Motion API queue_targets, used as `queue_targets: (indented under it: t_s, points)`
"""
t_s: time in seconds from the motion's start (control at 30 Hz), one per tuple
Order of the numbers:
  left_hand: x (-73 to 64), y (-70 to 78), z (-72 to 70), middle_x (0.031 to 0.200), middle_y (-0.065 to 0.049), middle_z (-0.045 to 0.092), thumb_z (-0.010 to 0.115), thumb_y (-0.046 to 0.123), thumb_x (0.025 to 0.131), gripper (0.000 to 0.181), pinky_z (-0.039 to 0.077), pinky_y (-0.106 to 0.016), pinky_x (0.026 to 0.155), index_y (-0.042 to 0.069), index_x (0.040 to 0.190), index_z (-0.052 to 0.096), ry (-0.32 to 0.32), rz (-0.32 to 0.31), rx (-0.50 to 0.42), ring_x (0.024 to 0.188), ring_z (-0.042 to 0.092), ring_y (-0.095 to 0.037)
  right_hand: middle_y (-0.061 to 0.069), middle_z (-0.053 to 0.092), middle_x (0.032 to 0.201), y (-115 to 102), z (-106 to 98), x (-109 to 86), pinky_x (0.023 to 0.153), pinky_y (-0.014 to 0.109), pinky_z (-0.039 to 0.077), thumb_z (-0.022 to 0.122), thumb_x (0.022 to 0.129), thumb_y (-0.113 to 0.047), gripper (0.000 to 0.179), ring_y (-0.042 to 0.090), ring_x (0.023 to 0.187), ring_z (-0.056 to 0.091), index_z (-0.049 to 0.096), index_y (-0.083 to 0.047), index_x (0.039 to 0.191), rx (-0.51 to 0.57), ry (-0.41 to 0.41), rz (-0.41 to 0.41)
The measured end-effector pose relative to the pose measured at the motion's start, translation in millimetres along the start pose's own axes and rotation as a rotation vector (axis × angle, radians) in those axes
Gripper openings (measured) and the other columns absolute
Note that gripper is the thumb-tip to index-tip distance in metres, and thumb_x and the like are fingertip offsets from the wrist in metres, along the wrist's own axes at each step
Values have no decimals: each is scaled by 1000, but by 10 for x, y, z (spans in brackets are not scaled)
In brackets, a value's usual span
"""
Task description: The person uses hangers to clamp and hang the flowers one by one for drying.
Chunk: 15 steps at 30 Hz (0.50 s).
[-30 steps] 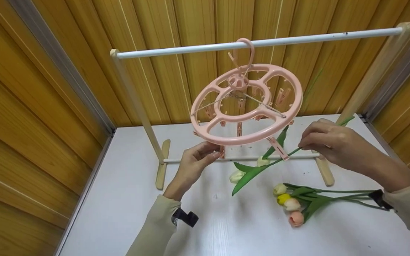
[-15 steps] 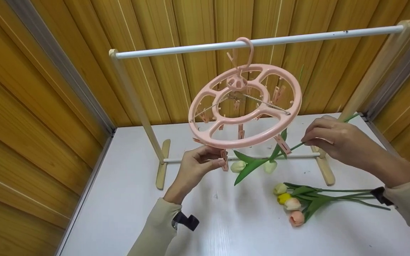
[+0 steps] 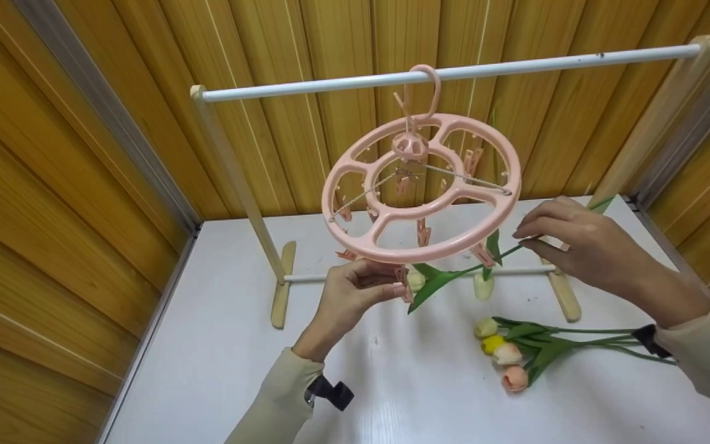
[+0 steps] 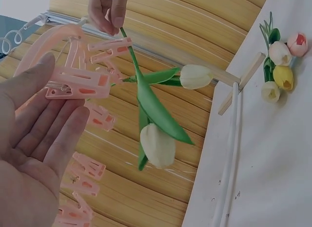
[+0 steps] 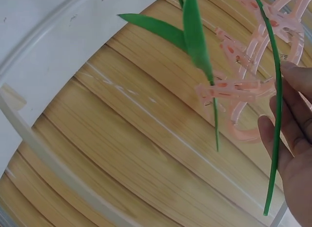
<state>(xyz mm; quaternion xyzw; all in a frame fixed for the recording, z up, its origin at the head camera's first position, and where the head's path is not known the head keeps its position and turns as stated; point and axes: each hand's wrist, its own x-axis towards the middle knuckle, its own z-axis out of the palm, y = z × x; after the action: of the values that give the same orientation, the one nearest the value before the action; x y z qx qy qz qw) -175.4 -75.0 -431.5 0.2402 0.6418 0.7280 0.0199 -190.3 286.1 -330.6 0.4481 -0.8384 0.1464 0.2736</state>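
Observation:
A pink round clip hanger (image 3: 429, 253) hangs by its hook from a white rail. At its near rim my left hand (image 3: 355, 293) pinches one pink clothespin (image 4: 80, 83) between thumb and fingers. My right hand (image 3: 583, 246) holds the green stem of a white tulip (image 4: 158, 145), whose bloom points left, close to the left hand. In the head view the clothespin's lower end lies beside that bloom. A second white tulip (image 3: 484, 286) hangs bloom-down at the hanger's right side, its stem by a clothespin (image 5: 229, 89).
Several tulips (image 3: 506, 354) in white, yellow and pink lie on the white table (image 3: 207, 370), right of centre. The rack's white rail (image 3: 330, 86) runs overhead between wooden posts (image 3: 651, 123). Wood-panelled walls (image 3: 281, 37) stand behind and at both sides.
The hanger has turned a little, with my left hand and its clothespin shifting right. The hanging tulip now hangs more upright. The held tulip's bloom has risen towards the left hand.

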Motion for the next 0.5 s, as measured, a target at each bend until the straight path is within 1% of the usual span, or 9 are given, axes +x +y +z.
queue_targets:
  t_s: [0.13,0.23,0.3,0.4,0.5]
  points:
    - [8,-5,33,110,-17,77,83,-5,89,33,62,-45,93,-8,120,73,13,15,-48,102,76,-28,2,73,101,-104,18,55,95,3,45,46,112,-47,53,21,94,68,78,-7,98,32,53,-30]
    - [5,-12,51,109,-17,77,82,-6,89,32,62,-46,93,-8,119,73,29,21,-65,101,76,-27,4,73,101,-209,56,100,97,5,45,49,112,-45,51,21,94,68,78,-6,99,85,89,-57]
    - [4,-13,62,108,-18,77,82,-5,90,30,63,-47,92,-8,119,73,39,27,-68,100,77,-28,4,74,101,-280,80,121,96,5,47,51,112,-45,49,20,94,68,79,-6,100,125,102,-71]
    - [12,-10,79,107,-19,77,83,-5,89,29,63,-47,92,-7,117,74,55,39,-61,99,77,-29,3,74,103,-363,97,135,92,6,50,53,112,-44,47,18,94,68,80,-7,103,163,92,-87]
    - [23,-6,93,106,-16,78,84,-2,89,28,63,-46,91,-5,115,76,74,45,-29,98,77,-29,2,74,104,-397,107,124,83,9,54,54,112,-42,44,15,92,69,80,-8,105,190,68,-101]
